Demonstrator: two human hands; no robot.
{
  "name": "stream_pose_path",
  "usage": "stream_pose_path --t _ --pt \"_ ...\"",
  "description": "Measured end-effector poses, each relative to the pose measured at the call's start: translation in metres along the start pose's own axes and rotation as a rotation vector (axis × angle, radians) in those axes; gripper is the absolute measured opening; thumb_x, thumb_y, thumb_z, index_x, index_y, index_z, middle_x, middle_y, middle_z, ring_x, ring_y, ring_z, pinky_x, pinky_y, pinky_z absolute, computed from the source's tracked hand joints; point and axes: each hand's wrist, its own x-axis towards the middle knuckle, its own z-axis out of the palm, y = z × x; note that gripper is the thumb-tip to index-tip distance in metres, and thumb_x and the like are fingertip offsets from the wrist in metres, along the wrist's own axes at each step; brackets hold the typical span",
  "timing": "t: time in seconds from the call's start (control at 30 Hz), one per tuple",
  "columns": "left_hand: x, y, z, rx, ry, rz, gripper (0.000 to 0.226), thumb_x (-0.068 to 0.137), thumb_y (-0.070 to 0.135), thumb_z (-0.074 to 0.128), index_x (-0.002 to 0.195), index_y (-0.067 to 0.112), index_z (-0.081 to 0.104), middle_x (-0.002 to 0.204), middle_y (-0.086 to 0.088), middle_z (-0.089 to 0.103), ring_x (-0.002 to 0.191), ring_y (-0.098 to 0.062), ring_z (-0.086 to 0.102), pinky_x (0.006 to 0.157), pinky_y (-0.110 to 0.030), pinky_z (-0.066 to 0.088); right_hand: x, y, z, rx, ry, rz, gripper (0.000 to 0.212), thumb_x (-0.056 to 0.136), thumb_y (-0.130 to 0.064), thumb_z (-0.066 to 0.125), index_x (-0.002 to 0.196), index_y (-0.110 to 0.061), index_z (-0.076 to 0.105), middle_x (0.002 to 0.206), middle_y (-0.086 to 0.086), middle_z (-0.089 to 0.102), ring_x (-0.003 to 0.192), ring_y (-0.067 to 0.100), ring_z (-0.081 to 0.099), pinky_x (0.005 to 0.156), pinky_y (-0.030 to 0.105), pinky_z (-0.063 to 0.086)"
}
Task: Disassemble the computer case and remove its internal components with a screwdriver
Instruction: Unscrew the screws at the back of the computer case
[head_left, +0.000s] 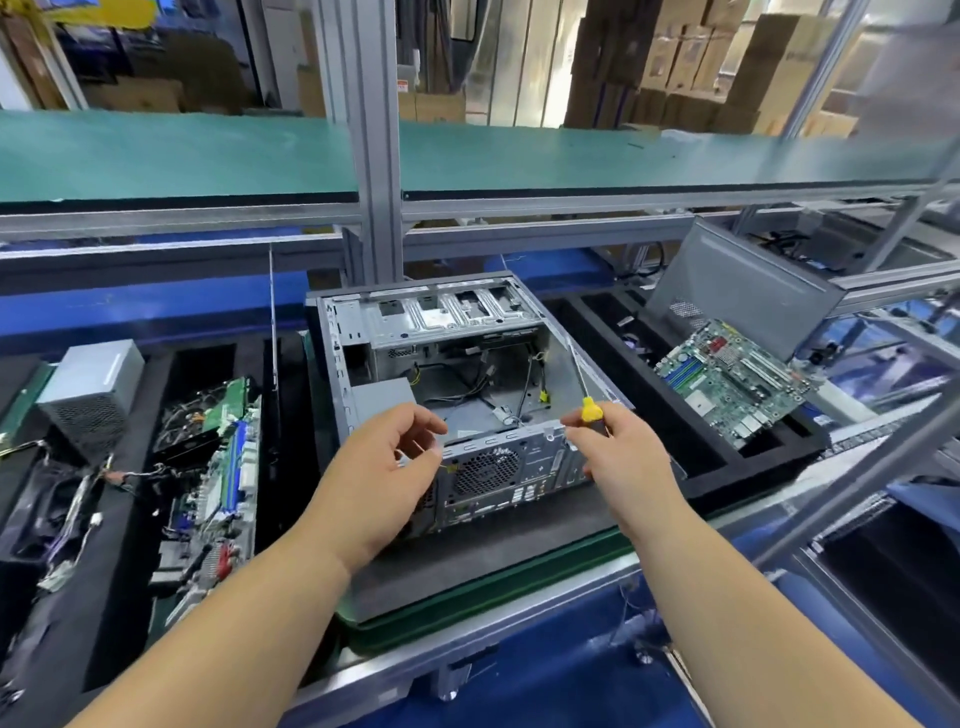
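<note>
An open grey computer case (337, 374) lies on its side on a dark mat in the middle of the bench, its rear panel with fan grille (485, 470) facing me. Loose cables and a grey power supply (382, 397) sit inside. My right hand (623, 449) grips a screwdriver (589, 402) with a yellow and black handle, its shaft pointing up and away over the case's right wall. My left hand (387, 457) hovers over the case's near left corner, fingers loosely curled, holding nothing that I can see.
A green motherboard (732, 382) and a grey side panel (743, 291) lean in the black tray on the right. The left tray holds a power supply unit (91, 392), circuit boards (228, 467) and tangled cables. An aluminium post (374, 156) stands behind the case.
</note>
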Motion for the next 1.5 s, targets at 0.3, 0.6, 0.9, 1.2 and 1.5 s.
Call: stream_pose_path --t 0.3,0.6,0.9,1.2,1.5 --pt "0.020 -0.015 0.026 0.393 -0.056 0.096 0.023 0.090 0.025 0.064 0.106 0.039 0.056 0.105 0.027 0.054 0.106 0.006 0.047 0.091 -0.014 0.034 0.050 0.026 -0.013 -0.220 -0.044 -0.013 0.023 0.087 -0.015 0.059 0.088 -0.036 0.069 0.077 -0.006 0.060 0.058 0.015 0.050 0.052 0.028 0.039" --pt "0.043 -0.012 0.072 0.671 0.003 0.036 0.035 0.084 0.047 0.070 0.115 0.035 0.062 0.107 0.021 0.058 0.103 -0.009 0.055 0.093 -0.030 0.044 0.082 0.049 -0.033 -0.257 -0.254 -0.097 0.007 0.092 -0.034 0.066 0.091 -0.041 0.066 0.092 -0.014 0.060 0.082 -0.001 0.057 0.062 0.016 0.040" --pt "0.050 -0.011 0.096 0.625 0.148 -0.047 0.022 0.080 0.037 0.076 0.100 0.039 0.068 0.093 0.028 0.058 0.094 0.005 0.055 0.087 -0.029 0.048 0.113 0.059 -0.048 -0.240 -0.372 -0.170 0.015 0.090 -0.037 0.069 0.078 -0.042 0.062 0.091 -0.011 0.062 0.082 0.005 0.059 0.068 0.025 0.045" --pt "0.074 -0.009 0.122 0.641 0.183 -0.109 0.023 0.082 0.042 0.073 0.104 0.039 0.066 0.097 0.025 0.057 0.096 0.000 0.053 0.085 -0.023 0.043 0.157 0.061 -0.055 -0.213 -0.402 -0.182 0.013 0.087 -0.034 0.072 0.077 -0.040 0.066 0.085 -0.011 0.062 0.078 0.006 0.059 0.063 0.024 0.040" --pt "0.079 -0.005 0.125 0.624 0.137 -0.146 0.029 0.086 0.039 0.069 0.114 0.040 0.061 0.106 0.021 0.057 0.103 0.001 0.053 0.086 -0.024 0.042 0.129 0.062 -0.047 -0.021 -0.204 -0.227 0.015 0.093 -0.022 0.061 0.104 -0.030 0.058 0.104 -0.019 0.050 0.092 -0.017 0.048 0.065 0.005 0.038"
